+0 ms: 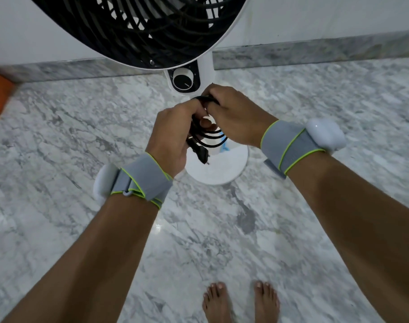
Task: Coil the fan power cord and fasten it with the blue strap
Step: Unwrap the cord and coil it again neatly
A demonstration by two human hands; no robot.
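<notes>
Cord point(208, 136) coils held above grey marble floor point(82, 113).

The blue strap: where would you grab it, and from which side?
Only a bit of the blue strap shows, hanging under the cord loops above the fan base. I would probably pinch that loose end from below, on the right hand side, since both hands grip the top and the left hand and plug crowd the other side.
</notes>
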